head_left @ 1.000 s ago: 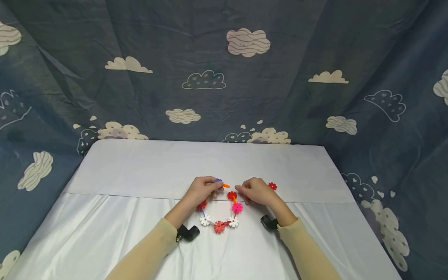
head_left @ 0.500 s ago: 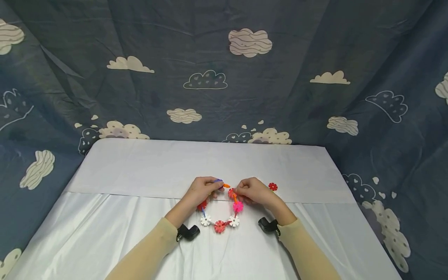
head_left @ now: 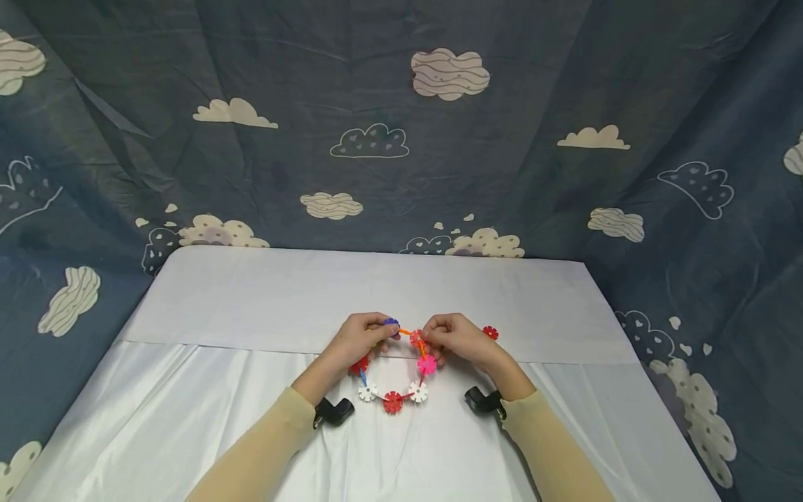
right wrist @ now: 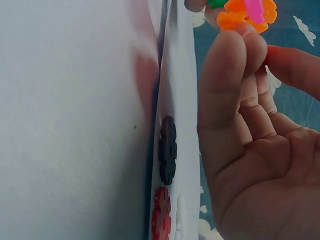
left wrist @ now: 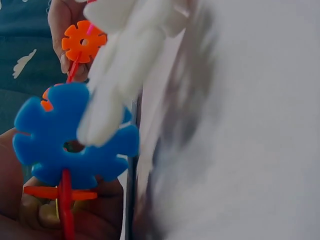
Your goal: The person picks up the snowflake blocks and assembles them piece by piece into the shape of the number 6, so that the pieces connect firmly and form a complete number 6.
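Snowflake-shaped plastic discs, slotted together, form a ring between the hands in the head view. My left hand (head_left: pixel 360 340) pinches a blue disc (head_left: pixel 392 323) at the ring's far side. From it an edge-on orange disc (head_left: pixel 404 332) reaches toward a red disc (head_left: pixel 417 338), which my right hand (head_left: pixel 461 340) pinches. A pink disc (head_left: pixel 426 364) and white discs (head_left: pixel 418 392) continue round the near side. In the left wrist view a large blue disc (left wrist: pixel 50 135) fills the foreground; my right fingertips meet an orange disc (right wrist: pixel 235 21) in the right wrist view.
A loose red disc (head_left: pixel 491 332) lies on the white-covered table (head_left: pixel 251 307) beyond the right wrist. The right wrist view also shows a dark disc (right wrist: pixel 168 150) lying near a red one. A cloud-patterned curtain (head_left: pixel 370 70) hangs round the back and sides.
My right hand has moved left to the red disc and grips it. That disc has shifted up, meeting the orange one. The left hand keeps its pinch on the blue disc.
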